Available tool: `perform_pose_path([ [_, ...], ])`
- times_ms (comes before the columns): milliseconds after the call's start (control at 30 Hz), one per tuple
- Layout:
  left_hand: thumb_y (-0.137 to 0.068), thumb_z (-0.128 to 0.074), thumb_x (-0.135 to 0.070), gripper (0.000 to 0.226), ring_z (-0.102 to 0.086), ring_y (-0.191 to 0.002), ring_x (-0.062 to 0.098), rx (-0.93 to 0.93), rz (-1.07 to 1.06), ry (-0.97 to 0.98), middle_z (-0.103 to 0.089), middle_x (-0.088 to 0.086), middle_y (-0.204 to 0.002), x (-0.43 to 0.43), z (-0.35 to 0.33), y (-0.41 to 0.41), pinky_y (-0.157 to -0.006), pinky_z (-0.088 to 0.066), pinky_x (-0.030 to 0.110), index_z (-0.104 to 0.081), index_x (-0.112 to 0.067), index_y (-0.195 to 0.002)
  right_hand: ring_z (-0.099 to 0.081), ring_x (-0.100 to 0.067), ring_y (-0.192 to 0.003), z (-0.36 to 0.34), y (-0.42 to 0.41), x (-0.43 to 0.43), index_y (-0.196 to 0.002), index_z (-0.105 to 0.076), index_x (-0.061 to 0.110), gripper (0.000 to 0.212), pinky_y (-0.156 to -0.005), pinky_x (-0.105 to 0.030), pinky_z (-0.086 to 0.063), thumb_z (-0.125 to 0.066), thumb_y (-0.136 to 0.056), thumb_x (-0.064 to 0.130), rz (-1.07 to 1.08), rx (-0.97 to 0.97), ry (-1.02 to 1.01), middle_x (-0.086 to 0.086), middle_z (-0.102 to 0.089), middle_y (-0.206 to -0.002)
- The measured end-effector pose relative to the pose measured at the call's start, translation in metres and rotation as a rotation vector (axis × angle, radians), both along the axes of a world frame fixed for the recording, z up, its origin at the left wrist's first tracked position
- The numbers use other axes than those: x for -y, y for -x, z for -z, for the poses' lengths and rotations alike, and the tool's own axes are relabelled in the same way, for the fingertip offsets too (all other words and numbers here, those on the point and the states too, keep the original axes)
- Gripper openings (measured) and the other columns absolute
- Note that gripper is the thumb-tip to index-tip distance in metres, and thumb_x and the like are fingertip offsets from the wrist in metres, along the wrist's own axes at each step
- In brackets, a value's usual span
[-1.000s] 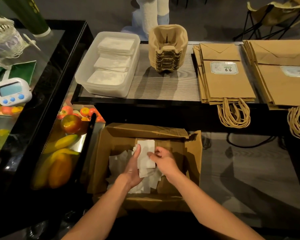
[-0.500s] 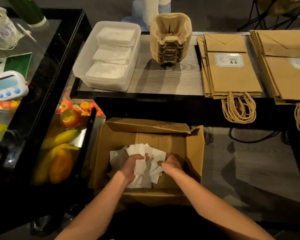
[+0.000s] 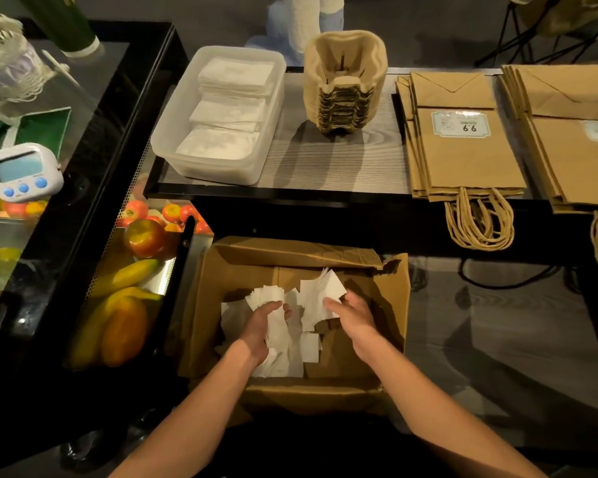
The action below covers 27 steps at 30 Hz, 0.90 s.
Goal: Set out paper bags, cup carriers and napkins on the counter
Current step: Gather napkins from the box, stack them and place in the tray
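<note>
Below the counter's (image 3: 325, 160) front edge, a cardboard box (image 3: 290, 251) on the dark floor holds loose napkins (image 3: 283, 360). The left hand (image 3: 259, 326) grips one bunch; the right hand (image 3: 354, 319) pinches a fanned bunch. On the grey wood-grain top: clear tub (image 3: 173, 132) of stacked napkins (image 3: 228, 112), nested cup carriers (image 3: 346, 81), two piles of paper bags (image 3: 463, 160), handles overhanging. Far left: glass case of fruit (image 3: 142, 238), timer (image 3: 23, 172) on top.
</note>
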<state>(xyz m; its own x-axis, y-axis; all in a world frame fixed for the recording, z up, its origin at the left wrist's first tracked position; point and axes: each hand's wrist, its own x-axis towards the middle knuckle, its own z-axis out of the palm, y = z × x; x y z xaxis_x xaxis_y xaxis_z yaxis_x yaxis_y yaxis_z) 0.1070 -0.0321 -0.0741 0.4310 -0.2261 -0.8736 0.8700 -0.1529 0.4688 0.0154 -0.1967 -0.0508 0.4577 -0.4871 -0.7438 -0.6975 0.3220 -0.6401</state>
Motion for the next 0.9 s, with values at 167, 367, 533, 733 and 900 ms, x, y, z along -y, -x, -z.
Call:
perform_pose_path([
  [167, -0.060, -0.080, -0.077, 0.090, -0.062, -0.125, 0.033, 0.004, 0.061, 0.050, -0.071, 0.013, -0.128, 0.015, -0.006, 0.007, -0.116, -0.041, 0.051, -0.069, -0.024, -0.132, -0.058, -0.020, -0.115, -0.004, 0.005, 0.006, -0.128, -0.055, 0.014, 0.052, -0.090, -0.030, -0.048, -0.081, -0.083, 0.026, 0.196, 0.176, -0.341, -0.004, -0.063, -0.124],
  [367, -0.092, -0.049, -0.071, 0.068, -0.067, -0.103, 0.032, -0.083, 0.064, 0.202, -0.070, 0.017, -0.126, 0.021, -0.017, 0.012, -0.080, -0.052, 0.038, -0.068, -0.018, -0.131, -0.061, -0.020, -0.118, 0.003, 0.011, -0.001, -0.133, -0.056, 0.022, 0.053, -0.096, -0.038, -0.055, -0.079, -0.086, 0.026, -0.032, 0.203, -0.358, -0.003, -0.063, -0.133],
  [533, -0.085, -0.071, -0.038, 0.055, -0.070, -0.108, 0.035, -0.037, 0.099, 0.224, -0.071, 0.018, -0.125, 0.016, -0.022, 0.010, -0.073, -0.060, 0.040, -0.063, -0.013, -0.134, -0.055, -0.017, -0.119, 0.001, 0.013, 0.000, -0.139, -0.048, 0.032, 0.061, -0.067, -0.016, -0.049, -0.078, -0.088, 0.015, -0.173, 0.111, -0.017, 0.006, -0.051, -0.133],
  [733, -0.090, -0.073, -0.028, 0.046, -0.067, -0.114, 0.035, -0.025, 0.192, 0.120, -0.069, 0.018, -0.124, 0.010, -0.021, 0.008, -0.083, -0.057, 0.037, -0.059, -0.014, -0.132, -0.053, -0.016, -0.123, -0.005, 0.009, 0.006, -0.119, -0.057, 0.041, 0.046, -0.086, -0.026, -0.048, -0.075, -0.090, 0.011, -0.010, 0.228, -0.004, 0.006, -0.059, -0.129],
  [900, -0.091, -0.072, -0.026, 0.042, -0.063, -0.115, 0.036, -0.015, 0.077, 0.114, -0.064, 0.018, -0.125, 0.008, -0.016, 0.009, -0.075, -0.057, 0.036, -0.058, -0.016, -0.130, -0.054, -0.013, -0.119, -0.010, 0.006, 0.007, -0.116, -0.059, 0.040, 0.038, -0.077, -0.018, -0.042, -0.070, -0.094, 0.010, 0.089, 0.311, 0.002, 0.013, -0.062, -0.117],
])
